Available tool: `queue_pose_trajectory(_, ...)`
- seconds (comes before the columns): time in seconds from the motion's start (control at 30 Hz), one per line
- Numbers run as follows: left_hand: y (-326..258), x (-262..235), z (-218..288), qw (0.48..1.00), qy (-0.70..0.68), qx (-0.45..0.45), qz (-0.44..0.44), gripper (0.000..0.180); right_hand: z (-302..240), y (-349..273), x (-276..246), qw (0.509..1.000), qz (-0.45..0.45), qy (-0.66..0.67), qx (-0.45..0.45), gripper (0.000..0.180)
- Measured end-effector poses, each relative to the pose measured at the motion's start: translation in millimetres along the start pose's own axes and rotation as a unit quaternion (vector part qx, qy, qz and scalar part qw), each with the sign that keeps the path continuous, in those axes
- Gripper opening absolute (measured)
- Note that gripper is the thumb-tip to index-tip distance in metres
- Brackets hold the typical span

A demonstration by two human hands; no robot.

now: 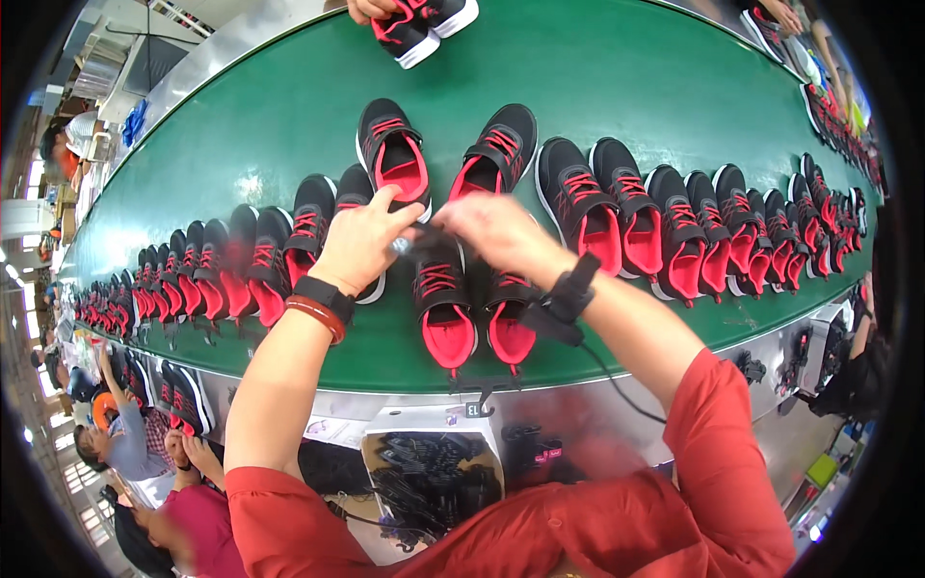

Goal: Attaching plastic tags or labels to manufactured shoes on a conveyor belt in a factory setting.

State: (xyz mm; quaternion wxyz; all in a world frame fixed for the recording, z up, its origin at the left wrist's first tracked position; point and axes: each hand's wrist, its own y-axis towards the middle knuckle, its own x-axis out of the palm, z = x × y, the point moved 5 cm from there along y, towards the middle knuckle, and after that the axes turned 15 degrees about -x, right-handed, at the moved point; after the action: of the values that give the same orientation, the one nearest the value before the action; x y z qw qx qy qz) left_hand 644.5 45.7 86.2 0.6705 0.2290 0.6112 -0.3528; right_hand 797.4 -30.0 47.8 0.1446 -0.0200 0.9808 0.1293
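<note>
My left hand [363, 237] is closed at the heel of a black shoe [385, 125] with a red lining and red laces. Its fingers pinch something small and dark, with a pale blue-white spot, too blurred to name. My right hand [503, 231], smeared by motion, is at the heel of the matching shoe [513, 130]; its fingertips cannot be made out. Below my hands, another pair, a left shoe [449, 339] and a right shoe [512, 332], points away from me. A black plastic hanger [472, 387] lies at their heels, on the near edge of the green table.
Rows of similar shoes line the green table [279, 116] to the left [214, 265] and right [665, 222]. Across it, another person's hand [371, 10] holds a pair. A white box of black hangers [434, 472] stands below the near edge. A cord hangs from my right wristband [568, 294].
</note>
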Motion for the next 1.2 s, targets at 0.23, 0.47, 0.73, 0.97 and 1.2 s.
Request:
queue_pose_trajectory(0.23,-4,-20,-3,0.997,-0.064,-0.028,-0.010,0.040,20,-14,-23,0.948,-0.145,-0.269,-0.086,0.031)
queue_pose_trajectory(0.47,-8,-13,1,0.984,-0.140,-0.093,-0.056,0.028,-16,7,-48,0.896,-0.068,-0.393,-0.193,0.031)
queue_pose_trajectory(0.73,-7,-3,6,0.985,-0.115,-0.116,-0.061,0.025,-32,5,-43,0.882,-0.082,-0.406,-0.224,0.028)
queue_pose_trajectory(0.97,-9,-14,22,0.978,-0.206,-0.044,-0.003,0.021,-25,6,-41,0.869,-0.058,-0.450,-0.200,0.028)
queue_pose_trajectory(1.2,-12,-17,41,0.983,-0.155,-0.100,0.014,0.025,-15,2,-34,0.852,-0.082,-0.497,-0.145,0.007)
